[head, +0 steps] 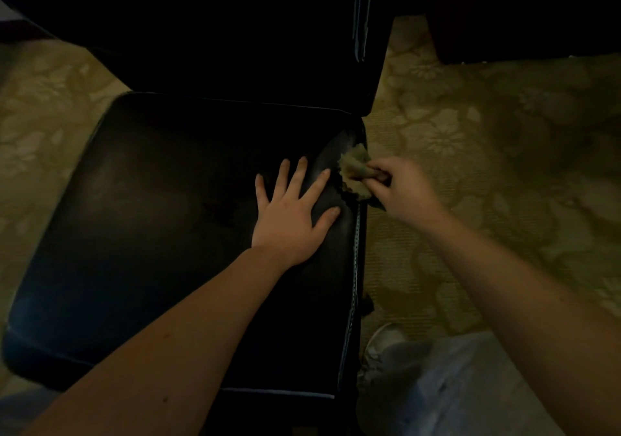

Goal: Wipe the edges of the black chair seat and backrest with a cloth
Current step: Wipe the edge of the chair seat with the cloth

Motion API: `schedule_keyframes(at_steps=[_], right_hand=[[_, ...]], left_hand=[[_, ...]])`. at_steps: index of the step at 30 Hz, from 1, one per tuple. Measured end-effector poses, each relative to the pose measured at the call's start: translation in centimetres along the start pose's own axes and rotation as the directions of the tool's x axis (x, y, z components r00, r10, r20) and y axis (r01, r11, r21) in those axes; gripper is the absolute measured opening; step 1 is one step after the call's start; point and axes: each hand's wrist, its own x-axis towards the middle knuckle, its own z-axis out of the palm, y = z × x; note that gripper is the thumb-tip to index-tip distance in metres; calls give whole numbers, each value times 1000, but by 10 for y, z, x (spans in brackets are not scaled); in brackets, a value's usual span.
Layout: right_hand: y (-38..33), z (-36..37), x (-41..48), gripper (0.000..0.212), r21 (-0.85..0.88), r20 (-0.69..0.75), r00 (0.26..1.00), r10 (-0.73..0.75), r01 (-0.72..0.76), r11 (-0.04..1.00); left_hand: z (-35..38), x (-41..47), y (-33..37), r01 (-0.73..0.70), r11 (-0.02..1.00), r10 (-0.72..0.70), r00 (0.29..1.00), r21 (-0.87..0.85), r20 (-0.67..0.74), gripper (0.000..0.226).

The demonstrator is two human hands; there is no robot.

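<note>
Working along the right-hand edge of the black seat (151, 217), the person seemed to be somewhere in the middle of the job. The cloth (354, 173) sat right on that edge, toward the back corner, and the dim view gave no sign of which stretches were already clean. The pale stitched line (357, 244) running down the seat edge on the near side of the cloth looked like work left to do. So did the side of the backrest (235, 32) beyond the cloth, and the front and left edges, though that is only a guess from where the cloth lay.

The right hand (403, 190) had its fingers (379, 170) curled tight, pinching the bunched yellowish cloth, whose loose folds stuck out past the fingertips onto the seat edge. The left hand (292, 214) lay flat on the seat and held nothing. Its fingers (300, 175) were straight and spread, pressing the leather just beside the cloth, with the index fingertip close to it. Beyond the right knuckles lay patterned carpet (487, 133), and below that wrist a pale shoe (383, 345)
</note>
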Motion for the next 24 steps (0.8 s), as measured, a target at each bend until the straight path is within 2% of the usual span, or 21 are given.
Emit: schedule_keyframes(at_steps=[4,10,17,24], right_hand=[[3,-3,-3,22,-23,26,999,-28,28,999],[-9,4,3,22,-16,-98,995,22,-24,1000],[-8,-3,-13,23,-64,14,1000,21,-20,998],[-16,7,-11,22,-25,-110,988,110,-113,993]], left_hand=[[-1,0,-1,-8,1000,8,1000,-1,-6,66],[-7,3,0,12,1000,-11,998,-6,57,69],[-19,3,-1,-29,1000,28,991,3,128,72],[-26,-27,-17,-93,995,85,978,34,192,73]])
